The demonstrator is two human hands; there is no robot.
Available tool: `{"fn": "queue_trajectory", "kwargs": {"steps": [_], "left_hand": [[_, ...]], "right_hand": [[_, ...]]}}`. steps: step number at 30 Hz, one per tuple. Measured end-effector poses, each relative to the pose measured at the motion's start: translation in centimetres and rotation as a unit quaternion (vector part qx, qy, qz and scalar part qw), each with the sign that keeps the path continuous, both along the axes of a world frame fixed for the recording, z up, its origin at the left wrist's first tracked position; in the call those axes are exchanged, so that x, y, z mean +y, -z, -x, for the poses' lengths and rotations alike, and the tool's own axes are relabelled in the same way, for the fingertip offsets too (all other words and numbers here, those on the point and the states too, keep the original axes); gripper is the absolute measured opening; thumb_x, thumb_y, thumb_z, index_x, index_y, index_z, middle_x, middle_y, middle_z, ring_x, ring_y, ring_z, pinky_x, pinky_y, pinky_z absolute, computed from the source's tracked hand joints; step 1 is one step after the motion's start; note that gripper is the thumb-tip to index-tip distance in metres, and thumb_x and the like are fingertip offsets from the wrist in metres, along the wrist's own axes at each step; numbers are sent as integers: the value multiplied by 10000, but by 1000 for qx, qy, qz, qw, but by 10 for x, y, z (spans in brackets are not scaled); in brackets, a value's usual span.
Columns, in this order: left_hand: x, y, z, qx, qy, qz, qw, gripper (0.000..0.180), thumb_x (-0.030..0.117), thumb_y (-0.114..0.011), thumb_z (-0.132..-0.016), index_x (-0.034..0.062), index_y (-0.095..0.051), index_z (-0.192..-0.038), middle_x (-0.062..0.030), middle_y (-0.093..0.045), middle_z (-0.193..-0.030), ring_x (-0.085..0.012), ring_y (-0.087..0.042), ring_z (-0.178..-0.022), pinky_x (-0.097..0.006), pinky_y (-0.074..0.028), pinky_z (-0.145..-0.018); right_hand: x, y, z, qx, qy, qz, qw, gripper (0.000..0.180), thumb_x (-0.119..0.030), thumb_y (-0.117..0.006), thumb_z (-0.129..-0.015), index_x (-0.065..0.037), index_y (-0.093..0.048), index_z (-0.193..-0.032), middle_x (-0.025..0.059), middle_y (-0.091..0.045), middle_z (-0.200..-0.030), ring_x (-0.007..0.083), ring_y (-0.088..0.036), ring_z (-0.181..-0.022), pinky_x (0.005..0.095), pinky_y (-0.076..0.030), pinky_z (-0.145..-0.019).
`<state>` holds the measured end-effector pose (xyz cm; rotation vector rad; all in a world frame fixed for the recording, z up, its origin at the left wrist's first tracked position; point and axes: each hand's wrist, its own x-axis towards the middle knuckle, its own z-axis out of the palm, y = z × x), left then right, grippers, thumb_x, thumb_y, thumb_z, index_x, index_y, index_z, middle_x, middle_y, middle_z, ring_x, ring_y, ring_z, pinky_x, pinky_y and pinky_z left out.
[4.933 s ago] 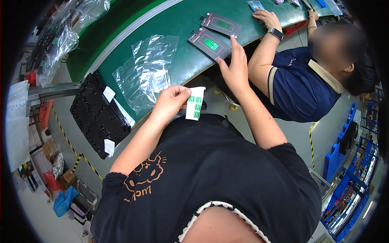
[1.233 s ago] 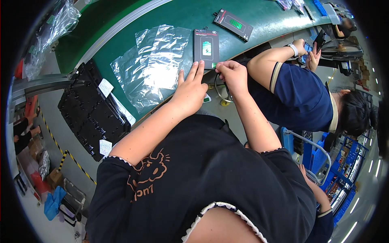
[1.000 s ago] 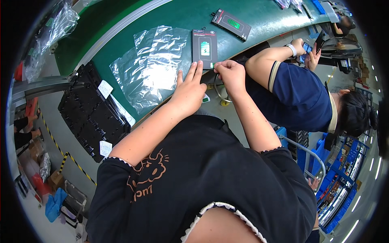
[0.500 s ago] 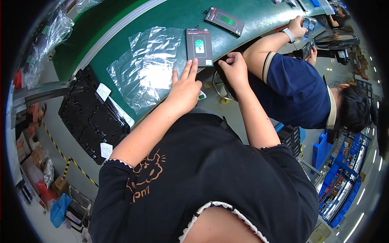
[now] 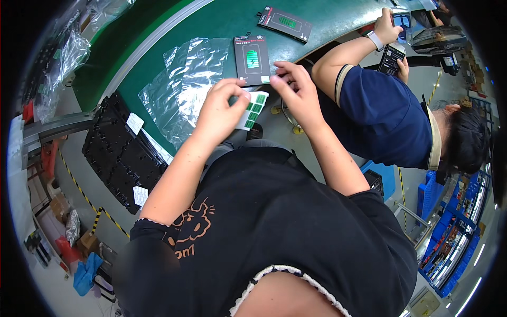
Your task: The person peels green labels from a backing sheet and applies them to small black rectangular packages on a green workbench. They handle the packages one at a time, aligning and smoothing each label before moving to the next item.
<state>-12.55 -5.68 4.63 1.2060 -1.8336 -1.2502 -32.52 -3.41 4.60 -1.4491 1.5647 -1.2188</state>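
Observation:
A black battery box (image 5: 252,61) with a green battery picture lies flat at the table's edge, a small pale label at its near right corner. My left hand (image 5: 222,108) is closed in a pinch on a white sheet of green stickers (image 5: 255,112), just this side of the box. At the box's near right corner is my right hand (image 5: 300,95), its thumb and forefinger apart with nothing seen between them. Whether the thumb touches the box I cannot tell. Farther right on the table lies a second black battery box (image 5: 285,24), tilted.
Clear plastic bags (image 5: 185,84) are spread left of the box on the green table (image 5: 222,18). A black moulded tray (image 5: 119,153) with paper slips stands by the table's left end. Close on my right, a co-worker (image 5: 385,113) holds a black box near a fan (image 5: 438,42).
My left hand has drawn back from the box and now shows the sticker sheet in its pinch. My right hand has moved left to the box corner. The boxes appear slightly shifted left.

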Motion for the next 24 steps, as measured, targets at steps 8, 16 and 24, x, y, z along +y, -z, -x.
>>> {"fn": "queue_trajectory", "kwargs": {"steps": [8,16,24], "left_hand": [[6,-25,9,147,-13,-278,949,190,202,-609,-942,15,-636,-939,-15,-641,-840,-67,-574,-755,-227,-460,-692],[20,-30,22,112,9,-182,977,203,179,-637,-924,10,-637,-1037,-19,-649,-897,-69,-579,-789,-228,-472,-727],[28,-44,36,145,82,-178,970,258,74,-660,-896,-7,-616,-1137,-68,-655,-1045,-108,-610,-952,-256,-486,-846]], "right_hand": [[34,-27,-4,-20,-138,37,990,376,-118,-759,-774,-21,-632,-1113,99,-591,-1055,202,-600,-955,311,-486,-823],[47,-29,12,-275,-90,-81,954,215,-50,-672,-876,32,-647,-1073,53,-645,-919,86,-617,-791,226,-511,-703],[55,-29,33,-416,-128,-126,892,241,-58,-662,-890,30,-616,-1109,74,-663,-896,116,-630,-730,250,-523,-684]]}}
